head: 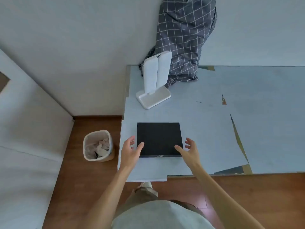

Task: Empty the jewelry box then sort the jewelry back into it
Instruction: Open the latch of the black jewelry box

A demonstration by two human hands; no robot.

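One tabletop (pixel 206 123) carries everything you are working with: a pale grey surface, its covering torn in places so that darker material shows near the right edge and the front right corner. At the back edge, a dark grey cloth with a white grid pattern (pixel 183 38) is heaped up against the wall, its lower folds spilling onto the tabletop. Just in front of that cloth, near the back left corner, a white stand (pixel 156 80) rises from a flat base, with two upright panels side by side; no brand or lettering can be read on it.

The jewelry box (pixel 159 139) lies near the front left corner, flat, black and square, with its lid down. A small metal clasp (pixel 160 156) sits at the middle of its front edge. You will find no label or writing on the lid.

Your left hand (pixel 131 151) is at the box's left side with fingers spread and relaxed, the thumb over the lid's front left corner. Your right hand (pixel 189 151) mirrors it at the right side, fingers splayed, the thumb over the front right corner. Neither hand grips anything; whether the thumbs actually touch the lid is hard to tell from this angle.

On the wooden floor left of the tabletop stands a waste bin (pixel 98 145) holding crumpled paper.
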